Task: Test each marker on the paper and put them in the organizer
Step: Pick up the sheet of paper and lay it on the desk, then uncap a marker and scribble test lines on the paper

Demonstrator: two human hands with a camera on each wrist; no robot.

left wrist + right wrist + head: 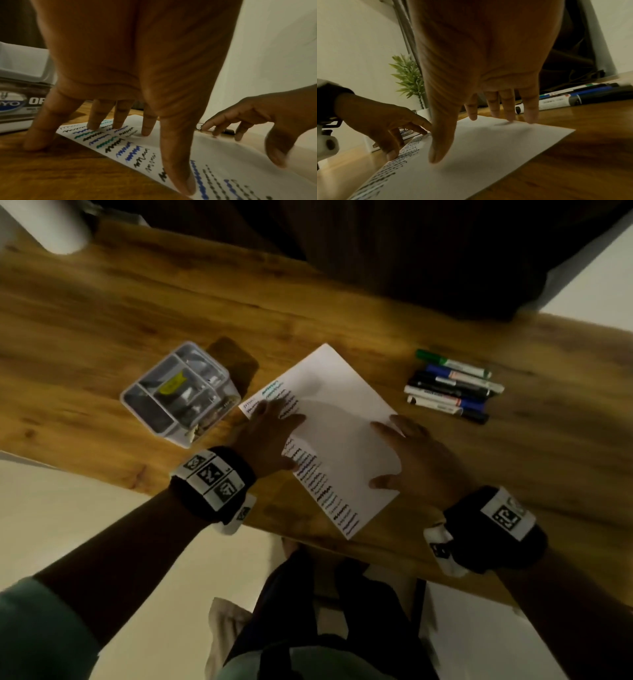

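Observation:
A white sheet of paper (339,419) lies slanted on the wooden table (137,302), with rows of blue, green and black squiggles along its left edge. My left hand (270,433) rests spread on that edge, fingertips (145,129) on the squiggles. My right hand (411,457) is spread over the paper's right edge, its fingertips (510,116) touching the sheet. Neither hand holds a marker. Several markers (452,386) lie in a heap to the right of the paper. A clear compartmented organizer (178,395) stands left of the paper.
A small potted plant (409,78) stands beyond the organizer. A dark chair or cloth (411,251) fills the space past the table's far edge. The table's near edge (308,546) runs just below the paper's corner, above my lap.

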